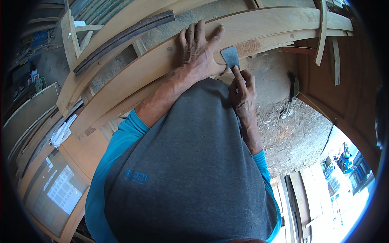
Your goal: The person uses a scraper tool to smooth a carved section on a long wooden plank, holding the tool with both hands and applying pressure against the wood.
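My left hand [198, 46] lies flat on a long curved wooden beam [263, 26], fingers spread, pressing it down. My right hand [242, 91] grips a flat metal scraper [230, 56] by its lower end. The blade rests against the beam's near edge, right beside my left thumb. A patch of reddish filler [249, 46] marks the wood just right of the blade. My grey shirt with blue sleeves [190, 170] fills the lower middle of the view and hides whatever is beneath the beam there.
More curved wooden pieces [121, 36] are stacked to the left, one with a dark strip. A white rag [61, 131] lies on framed panels at lower left. A dark wooden door panel [344, 93] stands at right, above a dusty floor [291, 133] strewn with debris.
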The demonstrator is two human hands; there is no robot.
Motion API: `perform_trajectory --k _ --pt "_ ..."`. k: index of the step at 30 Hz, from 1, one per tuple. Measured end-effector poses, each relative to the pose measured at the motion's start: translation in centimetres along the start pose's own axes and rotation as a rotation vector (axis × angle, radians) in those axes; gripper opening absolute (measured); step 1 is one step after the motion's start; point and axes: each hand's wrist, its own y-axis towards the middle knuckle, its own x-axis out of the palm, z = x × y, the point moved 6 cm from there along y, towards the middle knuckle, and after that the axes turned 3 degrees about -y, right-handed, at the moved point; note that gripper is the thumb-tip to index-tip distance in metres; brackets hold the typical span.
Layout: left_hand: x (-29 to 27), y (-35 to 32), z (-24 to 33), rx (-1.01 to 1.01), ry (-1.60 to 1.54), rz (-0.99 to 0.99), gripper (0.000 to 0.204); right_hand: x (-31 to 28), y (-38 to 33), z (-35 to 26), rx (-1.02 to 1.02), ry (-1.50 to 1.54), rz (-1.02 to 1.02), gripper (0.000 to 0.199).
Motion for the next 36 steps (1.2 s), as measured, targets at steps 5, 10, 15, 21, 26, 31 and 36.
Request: perform_trajectory --k 5,10,15,21,26,31,36 --pt "0.24 -0.22 -0.18 -0.010 0.045 0.003 0.118 -0.04 0.08 -0.03 -0.015 -0.002 -0.009 0.055" --pt "0.29 -0.05 -0.05 0.002 0.032 0.007 0.120 0.06 -0.08 -0.14 -0.037 0.002 0.018 0.056" --pt "0.25 0.06 0.10 0.003 0.041 -0.006 0.121 0.07 -0.20 -0.31 -0.043 0.016 -0.017 0.050" --pt "0.31 0.17 0.07 0.000 0.045 -0.014 0.122 -0.14 0.08 -0.28 -0.060 0.020 -0.017 0.050" --pt "0.29 0.13 0.15 0.010 0.044 -0.008 0.123 -0.20 0.15 -0.20 -0.049 0.009 -0.040 0.051" --pt "0.19 0.08 0.08 0.010 0.048 -0.005 0.125 -0.23 0.13 -0.31 -0.052 0.028 -0.034 0.050" --pt "0.28 -0.14 -0.07 0.010 0.051 -0.007 0.125 0.01 -0.11 -0.23 -0.060 0.049 -0.030 0.053"
